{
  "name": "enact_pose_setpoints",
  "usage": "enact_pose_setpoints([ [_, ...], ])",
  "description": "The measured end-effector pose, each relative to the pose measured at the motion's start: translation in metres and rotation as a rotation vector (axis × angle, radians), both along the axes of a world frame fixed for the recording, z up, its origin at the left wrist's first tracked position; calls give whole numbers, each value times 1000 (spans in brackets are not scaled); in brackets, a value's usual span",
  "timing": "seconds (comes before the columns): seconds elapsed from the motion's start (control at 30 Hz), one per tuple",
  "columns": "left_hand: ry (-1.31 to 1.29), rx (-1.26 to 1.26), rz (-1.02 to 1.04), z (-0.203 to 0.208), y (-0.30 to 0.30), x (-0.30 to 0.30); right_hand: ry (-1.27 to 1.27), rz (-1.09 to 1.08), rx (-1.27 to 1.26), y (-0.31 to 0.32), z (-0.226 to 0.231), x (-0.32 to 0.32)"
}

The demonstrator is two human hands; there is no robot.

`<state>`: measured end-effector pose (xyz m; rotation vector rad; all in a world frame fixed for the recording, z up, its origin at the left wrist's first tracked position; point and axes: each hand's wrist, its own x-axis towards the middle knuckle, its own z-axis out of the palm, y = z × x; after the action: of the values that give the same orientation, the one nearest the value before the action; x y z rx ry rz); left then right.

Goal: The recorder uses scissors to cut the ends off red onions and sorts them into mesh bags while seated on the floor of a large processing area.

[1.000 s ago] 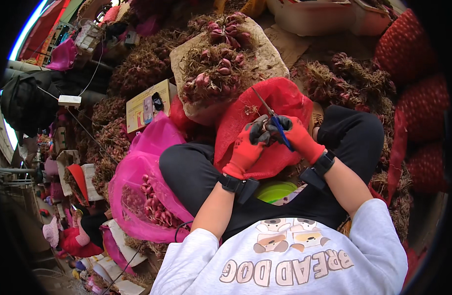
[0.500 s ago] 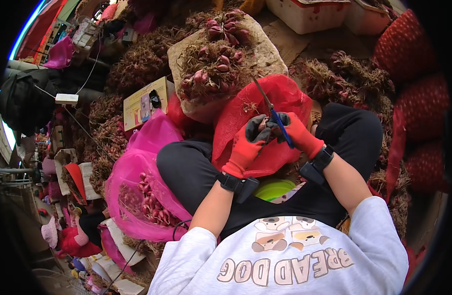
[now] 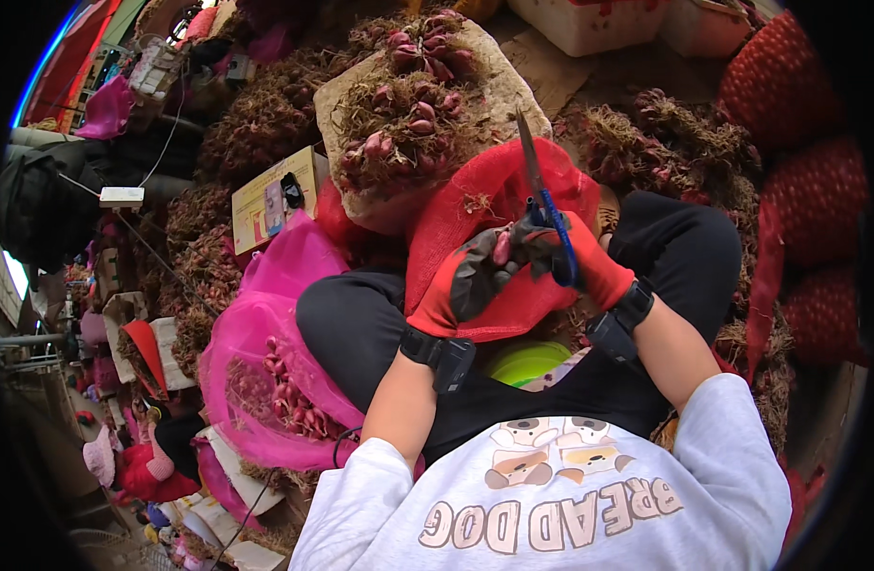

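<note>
Swung more upright than a half-second earlier, the blue-handled metal scissors sit gripped in the right red-and-grey gloved hand, blades pointing away. Just left, the left gloved hand pinches a small pinkish shallot bulb, long axis near upright.

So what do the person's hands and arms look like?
The left hand and right hand wear red gloves with dark grey fingers. Black wrist straps carry boxy black pieces. The sleeves are short and pale grey.
</note>
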<state>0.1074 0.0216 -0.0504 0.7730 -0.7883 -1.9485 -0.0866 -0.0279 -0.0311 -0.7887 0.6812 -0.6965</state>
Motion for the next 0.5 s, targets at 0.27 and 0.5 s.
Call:
enact_pose_setpoints([
  [0.27, -553, -236, 192, -11, 5, -6, 123, 16, -66, 6, 8, 7],
  [0.5, -530, 81, 268, -13, 2, -5, 304, -44, -219, 10, -24, 10],
])
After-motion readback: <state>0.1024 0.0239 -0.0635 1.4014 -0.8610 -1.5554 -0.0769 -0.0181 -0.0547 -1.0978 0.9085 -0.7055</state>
